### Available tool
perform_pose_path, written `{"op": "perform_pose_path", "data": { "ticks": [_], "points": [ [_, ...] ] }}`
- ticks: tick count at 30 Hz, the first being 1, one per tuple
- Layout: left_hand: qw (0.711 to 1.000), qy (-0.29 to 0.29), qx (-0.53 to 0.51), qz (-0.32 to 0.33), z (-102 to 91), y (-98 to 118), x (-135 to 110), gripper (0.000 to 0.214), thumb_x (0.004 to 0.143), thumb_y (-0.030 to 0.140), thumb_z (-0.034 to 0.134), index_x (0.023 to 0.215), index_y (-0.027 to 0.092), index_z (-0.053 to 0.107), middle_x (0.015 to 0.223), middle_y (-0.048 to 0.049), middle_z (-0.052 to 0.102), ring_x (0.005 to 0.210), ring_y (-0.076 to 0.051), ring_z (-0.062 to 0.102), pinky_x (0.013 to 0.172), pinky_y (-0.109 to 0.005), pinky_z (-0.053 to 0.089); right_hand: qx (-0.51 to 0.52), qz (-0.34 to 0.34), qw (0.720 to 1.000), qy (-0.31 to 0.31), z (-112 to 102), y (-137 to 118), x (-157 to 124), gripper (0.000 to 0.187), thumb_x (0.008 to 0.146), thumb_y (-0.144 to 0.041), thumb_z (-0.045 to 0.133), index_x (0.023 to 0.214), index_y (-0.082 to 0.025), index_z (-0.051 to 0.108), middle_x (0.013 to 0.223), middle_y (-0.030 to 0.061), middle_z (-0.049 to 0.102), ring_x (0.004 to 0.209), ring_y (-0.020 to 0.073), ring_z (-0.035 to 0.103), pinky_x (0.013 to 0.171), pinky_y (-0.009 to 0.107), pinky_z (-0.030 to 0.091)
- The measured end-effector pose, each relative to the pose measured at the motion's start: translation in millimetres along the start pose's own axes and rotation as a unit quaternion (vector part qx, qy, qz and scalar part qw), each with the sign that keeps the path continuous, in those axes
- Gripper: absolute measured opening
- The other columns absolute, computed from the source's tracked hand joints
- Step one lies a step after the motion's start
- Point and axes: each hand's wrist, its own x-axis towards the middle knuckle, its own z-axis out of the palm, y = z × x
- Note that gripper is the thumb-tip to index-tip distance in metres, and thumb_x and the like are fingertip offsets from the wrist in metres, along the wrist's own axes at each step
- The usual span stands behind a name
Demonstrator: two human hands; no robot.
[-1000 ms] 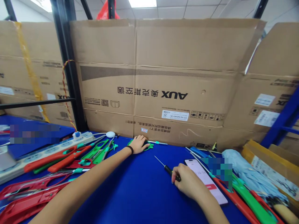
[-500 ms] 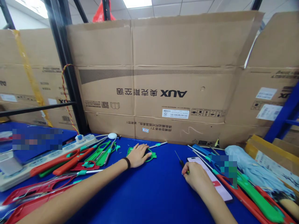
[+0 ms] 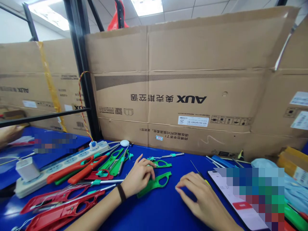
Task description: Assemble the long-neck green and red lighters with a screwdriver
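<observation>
Left hand bent over a green plastic piece, right hand loosely curled beside a screwdriver.
The near green piece point(image 3: 157, 183) lies on the blue worktop point(image 3: 134, 215) between the hands, under the left hand's point(image 3: 136, 177) fingers and well apart from the right hand point(image 3: 201, 197); its looped end points toward the cardboard point(image 3: 168, 54). The left hand touches it from above, knuckles arched, but I cannot tell whether it is clamped on it. The left forearm, with a dark wristband point(image 3: 121, 192), slants in from lower left. The right hand's thumb and forefinger stand apart around a gap, the screwdriver point(image 3: 199, 173) partly hidden behind it and the phone point(image 3: 223, 190) just to its right. A second green piece point(image 3: 163, 164) lies beyond the near one.
</observation>
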Motion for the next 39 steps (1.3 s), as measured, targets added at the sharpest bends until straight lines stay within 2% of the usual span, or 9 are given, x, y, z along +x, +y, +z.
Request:
{"op": "perform_pose_path", "data": {
  "ticks": [3, 7, 13, 18, 22, 24, 29, 34, 39],
  "points": [
    [0.999, 0.041, -0.001, -0.022, -1.3, -5.1, -0.7, 0.039, 0.073, -0.002, 0.036, 0.085, 0.024, 0.063, 0.099, 0.0012, 0.065, 0.097, -0.016, 0.058, 0.113, -0.048, 0.013, 0.029, 0.000, 0.998, -0.051, 5.5, -5.7, -3.4, 0.014, 0.091, -0.023, 0.046, 0.090, -0.025, 0.061, 0.095, 0.0027, 0.067, 0.091, 0.0193, 0.061, 0.089, 0.037, 0.045],
    [0.997, 0.034, 0.023, -0.059, 5.7, -11.0, -2.7, 0.042, 0.075, 0.000, 0.042, 0.107, 0.022, 0.057, 0.107, -0.0026, 0.065, 0.104, -0.020, 0.057, 0.112, -0.051, 0.014, 0.058, 0.017, 0.989, -0.136, 16.9, -8.9, -4.4, 0.028, 0.092, -0.034, 0.045, 0.116, -0.029, 0.059, 0.127, 0.0025, 0.059, 0.120, 0.0221, 0.051, 0.103, 0.040, 0.038],
    [0.997, 0.018, -0.045, -0.066, 20.5, -6.5, -2.6, 0.026, 0.079, 0.009, 0.056, 0.102, 0.022, 0.060, 0.103, -0.0037, 0.064, 0.102, -0.021, 0.058, 0.106, -0.045, 0.029, 0.076, 0.032, 0.975, -0.208, 24.6, -15.8, -0.7, 0.044, 0.093, -0.042, 0.043, 0.135, -0.031, 0.044, 0.143, 0.0006, 0.042, 0.132, 0.0234, 0.037, 0.110, 0.046, 0.027],
    [0.986, -0.006, -0.157, -0.058, 24.3, 0.9, -2.8, 0.022, 0.078, 0.009, 0.058, 0.097, 0.019, 0.066, 0.096, -0.0040, 0.065, 0.085, -0.016, 0.060, 0.079, -0.026, 0.047, 0.064, 0.034, 0.981, -0.182, 20.4, -14.7, -1.2, 0.033, 0.088, -0.036, 0.054, 0.120, -0.030, 0.058, 0.126, 0.0018, 0.058, 0.118, 0.0219, 0.050, 0.101, 0.037, 0.039],
    [0.965, -0.025, -0.241, -0.102, 25.6, 3.1, -2.5, 0.021, 0.073, 0.017, 0.067, 0.094, 0.017, 0.070, 0.090, -0.0032, 0.069, 0.081, -0.016, 0.063, 0.075, -0.024, 0.048, 0.065, 0.045, 0.987, -0.142, 14.1, -9.3, -3.1, 0.013, 0.085, -0.036, 0.060, 0.092, -0.026, 0.066, 0.094, -0.0008, 0.067, 0.096, 0.0193, 0.057, 0.086, 0.032, 0.045],
    [0.951, -0.029, -0.283, -0.118, 24.6, 3.1, -1.4, 0.022, 0.072, 0.023, 0.070, 0.093, 0.017, 0.071, 0.088, -0.0035, 0.071, 0.080, -0.017, 0.064, 0.075, -0.025, 0.048, 0.055, 0.048, 0.989, -0.131, 11.2, -6.7, -2.9, 0.019, 0.087, -0.039, 0.056, 0.078, -0.024, 0.064, 0.080, -0.0013, 0.066, 0.086, 0.0186, 0.058, 0.082, 0.033, 0.044],
    [0.933, 0.011, -0.334, -0.131, 19.5, 1.0, 3.2, 0.027, 0.079, 0.034, 0.062, 0.096, 0.015, 0.071, 0.091, -0.0053, 0.073, 0.084, -0.020, 0.065, 0.077, -0.027, 0.049, 0.037, 0.058, 0.993, -0.091, 9.1, -1.0, -0.4, 0.023, 0.094, -0.036, 0.045, 0.089, -0.024, 0.063, 0.097, 0.0018, 0.065, 0.093, 0.0192, 0.058, 0.091, 0.039, 0.039],
    [0.972, 0.044, -0.172, -0.152, 16.4, -6.8, 4.8, 0.022, 0.085, 0.031, 0.054, 0.095, 0.019, 0.069, 0.093, -0.0020, 0.072, 0.082, -0.017, 0.065, 0.073, -0.024, 0.048, 0.074, 0.075, 0.984, -0.146, 16.5, 3.2, -3.1, 0.031, 0.093, -0.046, 0.042, 0.116, -0.033, 0.060, 0.126, -0.0002, 0.059, 0.119, 0.0214, 0.049, 0.104, 0.041, 0.032],
    [0.984, 0.057, -0.048, -0.161, 10.1, -22.8, 0.1, 0.018, 0.084, 0.024, 0.052, 0.088, 0.018, 0.069, 0.087, -0.0056, 0.069, 0.083, -0.022, 0.061, 0.079, -0.034, 0.044, 0.065, 0.091, 0.985, -0.135, 18.3, 9.8, -5.5, 0.034, 0.092, -0.046, 0.043, 0.108, -0.027, 0.065, 0.120, 0.0040, 0.063, 0.117, 0.0232, 0.051, 0.101, 0.039, 0.037]
  ]
}}
